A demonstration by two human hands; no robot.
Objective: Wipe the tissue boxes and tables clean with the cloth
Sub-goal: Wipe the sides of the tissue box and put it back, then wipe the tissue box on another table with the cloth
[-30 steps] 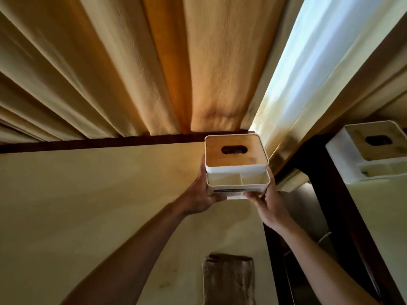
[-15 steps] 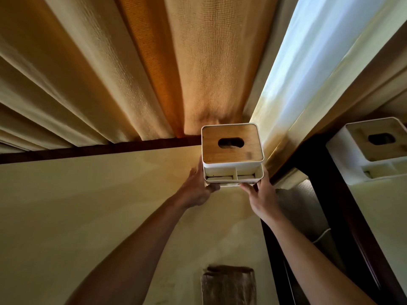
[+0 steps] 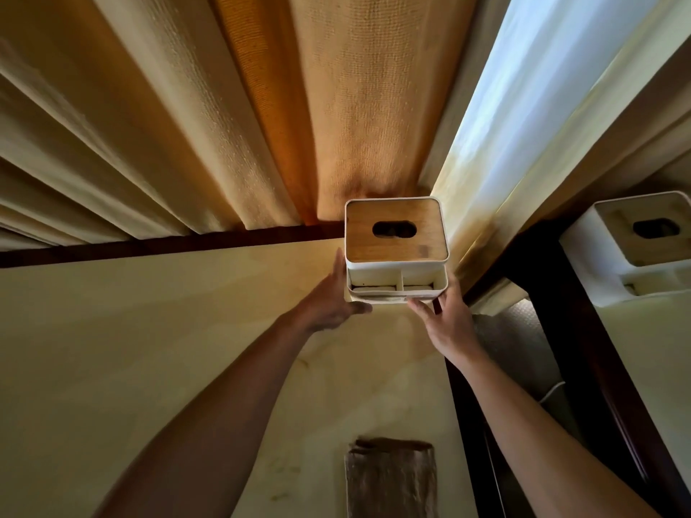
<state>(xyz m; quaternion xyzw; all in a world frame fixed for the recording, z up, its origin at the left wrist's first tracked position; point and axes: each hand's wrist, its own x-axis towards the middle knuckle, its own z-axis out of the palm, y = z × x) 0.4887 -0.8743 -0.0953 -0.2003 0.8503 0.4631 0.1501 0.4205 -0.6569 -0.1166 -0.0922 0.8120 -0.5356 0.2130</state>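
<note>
A white tissue box (image 3: 396, 252) with a wooden lid and an oval slot sits at the far right corner of a pale table (image 3: 149, 349). My left hand (image 3: 332, 297) holds its left side, thumb under the front edge. My right hand (image 3: 445, 315) holds its front right corner with curled fingers. A folded brown cloth (image 3: 390, 476) lies on the table near me, between my arms. A second white tissue box (image 3: 635, 248) stands on another table at the right.
Beige and orange curtains (image 3: 261, 106) hang right behind the table's dark far edge. A dark gap with a grey floor (image 3: 523, 349) separates the two tables. A bright window strip (image 3: 523, 87) shows between the curtains.
Both hands have carried the tissue box away from me toward the table's far right corner, next to the curtains. The cloth has stayed in place.
</note>
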